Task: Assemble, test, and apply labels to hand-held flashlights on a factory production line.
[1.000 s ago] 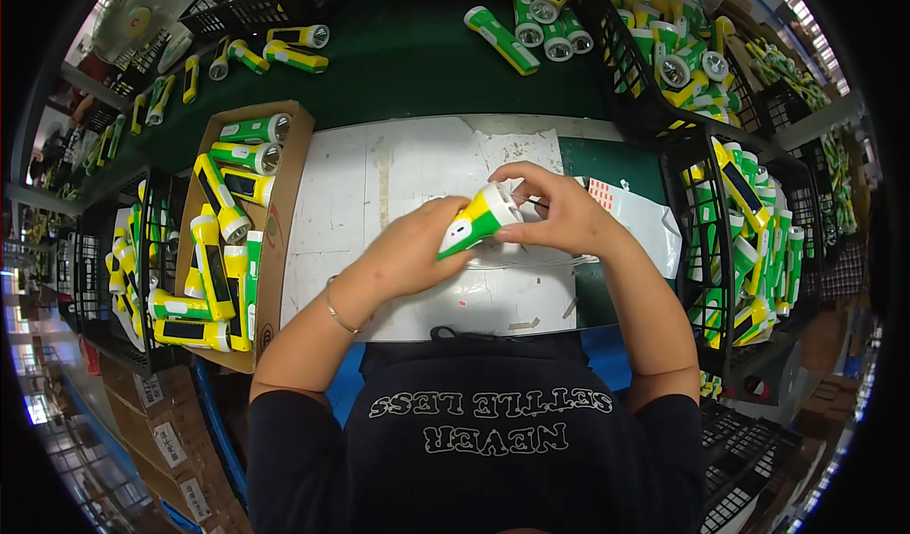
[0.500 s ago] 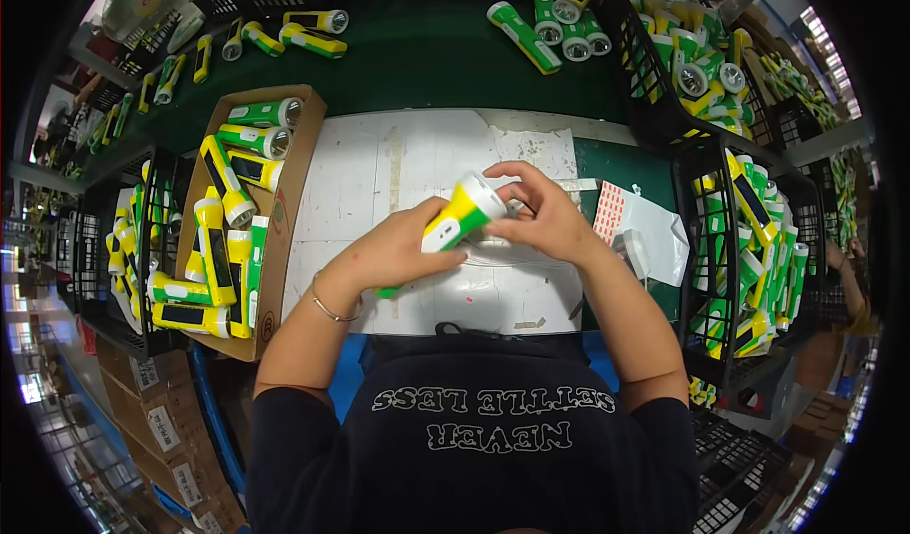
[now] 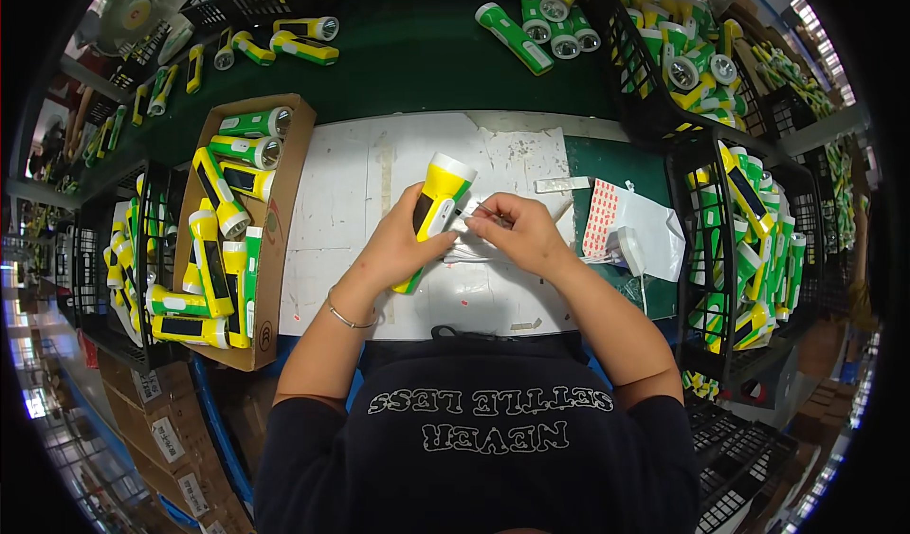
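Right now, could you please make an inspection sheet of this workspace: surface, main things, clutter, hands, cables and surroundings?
Surface: white sheet on green table, marked and stained.
Main things: one yellow, green and white flashlight, lens end toward the picture's top.
Clutter: sticker sheet, crumpled white bag and small white device at right.
Hands: left hand grips the flashlight; right hand is beside it, grip unclear.
Cables: white cable near the right hand.
Surroundings: cardboard box at left, black baskets at right, all holding other flashlights.
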Tool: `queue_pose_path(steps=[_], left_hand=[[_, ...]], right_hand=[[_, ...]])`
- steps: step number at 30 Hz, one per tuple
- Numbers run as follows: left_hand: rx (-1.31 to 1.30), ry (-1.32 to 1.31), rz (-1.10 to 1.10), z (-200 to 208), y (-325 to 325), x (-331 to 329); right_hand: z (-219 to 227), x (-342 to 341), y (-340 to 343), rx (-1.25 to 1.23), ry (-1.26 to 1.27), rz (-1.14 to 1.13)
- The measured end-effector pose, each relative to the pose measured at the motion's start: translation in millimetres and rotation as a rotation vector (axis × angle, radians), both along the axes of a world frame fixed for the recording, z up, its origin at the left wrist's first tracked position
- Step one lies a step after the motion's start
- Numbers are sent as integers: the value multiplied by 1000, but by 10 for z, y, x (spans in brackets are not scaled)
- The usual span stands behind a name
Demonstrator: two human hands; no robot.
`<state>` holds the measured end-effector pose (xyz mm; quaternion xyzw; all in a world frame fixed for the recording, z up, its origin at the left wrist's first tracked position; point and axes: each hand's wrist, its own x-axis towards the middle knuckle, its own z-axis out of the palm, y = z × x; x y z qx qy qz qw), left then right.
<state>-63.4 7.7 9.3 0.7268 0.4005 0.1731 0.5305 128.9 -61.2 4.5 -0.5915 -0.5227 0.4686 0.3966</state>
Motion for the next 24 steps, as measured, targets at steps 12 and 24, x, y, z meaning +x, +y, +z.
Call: queue_pose_path(steps=[12,24], left_hand=[[515,276,71,168,-169,230],[580,169,124,77,-212,236]], right_hand=[[84,49,-24,-158,254,-85],[14,-20,-53,-114,311,-162]])
